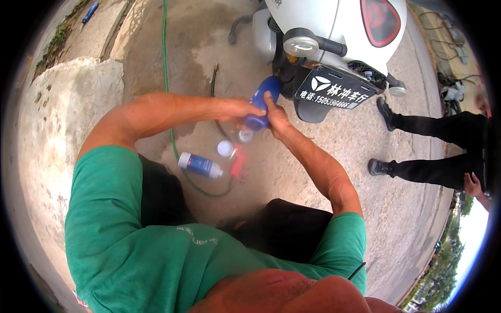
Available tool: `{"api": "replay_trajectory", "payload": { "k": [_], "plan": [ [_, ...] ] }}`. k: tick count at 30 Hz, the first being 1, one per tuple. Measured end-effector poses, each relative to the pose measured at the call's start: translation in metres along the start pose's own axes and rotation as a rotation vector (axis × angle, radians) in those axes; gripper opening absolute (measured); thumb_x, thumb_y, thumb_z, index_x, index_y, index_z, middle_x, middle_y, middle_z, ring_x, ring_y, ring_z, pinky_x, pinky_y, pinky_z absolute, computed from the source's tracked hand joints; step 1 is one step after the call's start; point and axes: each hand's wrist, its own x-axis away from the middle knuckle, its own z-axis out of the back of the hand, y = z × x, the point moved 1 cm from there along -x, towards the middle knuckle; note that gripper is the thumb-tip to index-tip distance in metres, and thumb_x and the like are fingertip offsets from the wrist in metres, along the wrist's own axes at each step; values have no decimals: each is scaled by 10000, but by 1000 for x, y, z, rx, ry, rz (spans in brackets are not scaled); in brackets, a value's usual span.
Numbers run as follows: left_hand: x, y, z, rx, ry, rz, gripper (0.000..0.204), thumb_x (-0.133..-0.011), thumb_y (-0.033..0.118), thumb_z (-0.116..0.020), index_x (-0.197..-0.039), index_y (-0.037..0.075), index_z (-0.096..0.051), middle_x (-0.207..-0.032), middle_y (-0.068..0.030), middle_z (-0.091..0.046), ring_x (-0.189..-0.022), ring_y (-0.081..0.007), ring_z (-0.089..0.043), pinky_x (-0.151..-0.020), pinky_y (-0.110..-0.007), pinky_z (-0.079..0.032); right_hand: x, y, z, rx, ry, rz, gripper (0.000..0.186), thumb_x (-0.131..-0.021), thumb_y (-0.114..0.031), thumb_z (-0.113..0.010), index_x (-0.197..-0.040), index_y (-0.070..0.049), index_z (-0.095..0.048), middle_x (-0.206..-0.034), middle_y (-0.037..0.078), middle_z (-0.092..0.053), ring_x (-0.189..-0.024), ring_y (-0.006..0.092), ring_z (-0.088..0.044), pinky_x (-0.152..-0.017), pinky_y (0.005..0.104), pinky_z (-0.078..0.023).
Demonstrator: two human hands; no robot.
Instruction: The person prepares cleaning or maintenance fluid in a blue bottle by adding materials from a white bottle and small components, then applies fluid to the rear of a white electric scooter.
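Observation:
Both my hands are on a blue cylindrical bottle (267, 93), held low behind the scooter's rear wheel area. My left hand (243, 109) grips its near end from the left, with the fingers partly hidden. My right hand (276, 116) wraps it from the right, thumb along its side. Just below the bottle, a white round cap (245, 136) and a white disc-like lid (225, 148) are on the ground. A blue-and-white bottle (201, 165) lies on its side nearby. Beside it is a blurred red object (238, 161), its kind unclear.
A white scooter (342, 39) with a black plate (332, 93) stands ahead. A green hose (166, 68) runs along the ground at left, near a thin black hose (213, 86). Another person's dark-clad legs (433, 122) are at right. A blue object (90, 12) lies far left.

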Motion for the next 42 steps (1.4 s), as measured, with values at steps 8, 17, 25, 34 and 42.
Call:
{"api": "replay_trajectory", "payload": {
  "k": [8,17,25,34,42],
  "plan": [
    [-8,-6,6,-66,9,38,521,-947,479,-652,-1138,-5,-677,-1033,-114,-717,-779,-226,-662,-615,-356,-487,-5,6,1,-28,0,-3,860,-917,-725,-546,-1273,57,-575,-1164,161,-664,-984,253,-688,-779,407,-583],
    [-4,-1,1,-51,20,-19,459,-945,465,-663,-1009,11,-666,-781,-89,-679,-583,-172,-615,-535,-319,-476,-5,5,0,-39,25,6,856,-928,-703,-552,-1253,89,-565,-1151,172,-664,-974,252,-693,-763,384,-590],
    [-4,0,1,-60,21,-19,460,-942,462,-670,-1024,9,-666,-790,-88,-680,-586,-164,-617,-521,-309,-476,-1,3,-1,-56,19,-14,855,-921,-713,-553,-1251,76,-573,-1148,165,-665,-979,246,-692,-768,384,-588],
    [-1,1,-3,-86,57,16,477,-938,491,-667,-990,16,-663,-758,-78,-668,-558,-152,-598,-505,-295,-466,8,-7,-6,-136,-44,-103,772,-948,-702,-507,-1340,-38,-560,-1264,103,-639,-1154,235,-625,-992,421,-504],
    [-3,0,-6,-53,43,19,476,-939,497,-661,-961,21,-667,-743,-86,-665,-573,-162,-605,-514,-307,-464,4,-1,-2,-111,-23,-60,819,-935,-716,-515,-1251,34,-607,-1174,154,-675,-1002,238,-688,-832,375,-563]
  ]
}}
